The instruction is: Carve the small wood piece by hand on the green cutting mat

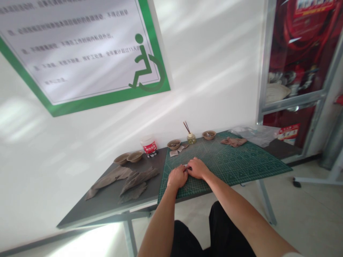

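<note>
Both hands meet over the green cutting mat (222, 159). My left hand (178, 177) rests on it with the fingers curled inward, closed on something small. Close against it, my right hand (197, 168) is pinched shut at the same spot. A sliver of something pale and dark shows between the fingertips, but its kind is hidden. Just beyond the hands lie small pale square pieces (174, 153). Behind these stands a small brown bowl (174, 146) with bits in it.
Grey-brown cloths (138, 178) lie on the dark table (88, 210) at left, near two bowls (134, 156) and a red-labelled jar (150, 146). Along the back are a small bottle with sticks (191, 138) and another bowl (209, 135). A brown cloth (234, 141) and clear plastic (257, 132) lie right.
</note>
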A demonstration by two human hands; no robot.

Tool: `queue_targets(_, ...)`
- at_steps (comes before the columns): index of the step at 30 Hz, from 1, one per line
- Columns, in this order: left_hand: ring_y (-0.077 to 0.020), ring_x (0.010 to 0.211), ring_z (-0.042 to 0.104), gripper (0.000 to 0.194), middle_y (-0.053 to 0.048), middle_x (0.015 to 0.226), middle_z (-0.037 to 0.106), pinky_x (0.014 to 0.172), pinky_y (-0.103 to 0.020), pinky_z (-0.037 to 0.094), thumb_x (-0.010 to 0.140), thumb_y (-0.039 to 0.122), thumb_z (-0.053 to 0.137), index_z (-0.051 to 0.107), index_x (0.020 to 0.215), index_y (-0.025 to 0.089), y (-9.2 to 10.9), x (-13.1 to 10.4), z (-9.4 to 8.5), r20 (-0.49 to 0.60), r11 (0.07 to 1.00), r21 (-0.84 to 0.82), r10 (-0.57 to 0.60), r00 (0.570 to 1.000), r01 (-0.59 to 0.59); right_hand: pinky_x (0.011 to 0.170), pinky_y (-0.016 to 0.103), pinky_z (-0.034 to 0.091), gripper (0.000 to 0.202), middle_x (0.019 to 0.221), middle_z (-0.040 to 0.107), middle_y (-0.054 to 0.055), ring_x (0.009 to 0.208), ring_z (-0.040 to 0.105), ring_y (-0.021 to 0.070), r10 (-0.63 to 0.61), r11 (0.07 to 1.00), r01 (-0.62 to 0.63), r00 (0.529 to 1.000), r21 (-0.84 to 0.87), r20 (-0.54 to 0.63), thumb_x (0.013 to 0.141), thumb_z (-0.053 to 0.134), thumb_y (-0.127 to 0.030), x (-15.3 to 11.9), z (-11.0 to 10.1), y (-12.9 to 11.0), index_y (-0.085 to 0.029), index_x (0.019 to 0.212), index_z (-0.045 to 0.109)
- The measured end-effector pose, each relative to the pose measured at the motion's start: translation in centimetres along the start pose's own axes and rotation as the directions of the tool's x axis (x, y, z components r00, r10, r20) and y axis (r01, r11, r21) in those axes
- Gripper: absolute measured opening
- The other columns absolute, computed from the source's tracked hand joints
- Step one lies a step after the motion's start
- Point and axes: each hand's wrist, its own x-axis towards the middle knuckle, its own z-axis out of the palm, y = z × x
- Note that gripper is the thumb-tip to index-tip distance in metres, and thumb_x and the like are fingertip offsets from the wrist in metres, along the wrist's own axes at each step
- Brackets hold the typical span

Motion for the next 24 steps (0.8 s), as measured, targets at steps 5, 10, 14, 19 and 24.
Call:
queue_targets(5, -0.0170, 0.123, 0.044, 0.038, 0.000, 0.129, 0.054, 0.102, -0.029, 0.036, 0.086, 0.030, 0.036, 0.057, 0.118, 0.028, -0.18, 0.11, 0.25, -0.019, 1.000, -0.001, 0.015, 1.000, -0.015, 0.081, 0.029, 0.033, 0.022, 0.089, 0.064, 0.006, 0.091, 0.049, 0.0195, 0.031, 0.999, -0.031, 0.999, -0.010, -0.024, 0.083, 0.048, -0.031, -0.20, 0.03, -0.18, -0.017, 0.085, 0.064)
queue_targets(10, -0.0178, 0.123, 0.044, 0.038, 0.000, 0.132, 0.051, 0.102, -0.030, 0.035, 0.085, 0.030, 0.038, 0.057, 0.119, 0.028, 0.03, 0.01, 0.05, 0.015, 0.999, 0.006, -0.037, 0.999, 0.037, 0.081, 0.029, 0.033, 0.025, 0.093, 0.063, 0.008, 0.095, 0.048, 0.0202, 0.119, 0.992, -0.121, 0.992, -0.043, -0.041, 0.087, 0.043, -0.031, -0.16, 0.13, -0.24, -0.017, 0.086, 0.064)
queue_targets(14, -0.0176, 0.123, 0.044, 0.038, -0.001, 0.130, 0.053, 0.101, -0.030, 0.036, 0.084, 0.028, 0.038, 0.057, 0.117, 0.027, -0.11, 0.11, 0.24, 0.002, 1.000, 0.022, -0.002, 1.000, 0.002, 0.082, 0.030, 0.034, 0.031, 0.096, 0.062, 0.009, 0.098, 0.047, 0.0207, 0.132, 0.988, -0.135, 0.991, -0.073, -0.036, 0.090, 0.038, -0.033, -0.02, 0.17, -0.27, -0.018, 0.088, 0.065)
queue_targets(19, -0.0179, 0.121, 0.047, 0.037, -0.002, 0.128, 0.054, 0.099, -0.029, 0.038, 0.085, 0.029, 0.037, 0.058, 0.115, 0.026, -0.50, 0.31, 0.69, -0.027, 0.999, 0.042, 0.018, 0.999, -0.017, 0.082, 0.031, 0.034, 0.032, 0.097, 0.062, 0.009, 0.099, 0.047, 0.0216, 0.122, 0.988, -0.124, 0.992, -0.092, -0.027, 0.090, 0.038, -0.034, 0.03, 0.02, -0.29, -0.018, 0.088, 0.065)
queue_targets(24, -0.0174, 0.122, 0.045, 0.037, -0.001, 0.129, 0.054, 0.099, -0.029, 0.037, 0.085, 0.029, 0.037, 0.058, 0.116, 0.027, -0.51, 0.29, 0.60, -0.015, 0.999, 0.042, 0.021, 1.000, -0.020, 0.081, 0.031, 0.034, 0.031, 0.096, 0.063, 0.009, 0.098, 0.047, 0.0217, 0.111, 0.990, -0.114, 0.993, -0.085, -0.036, 0.090, 0.039, -0.034, -0.03, -0.02, -0.25, -0.018, 0.087, 0.065)
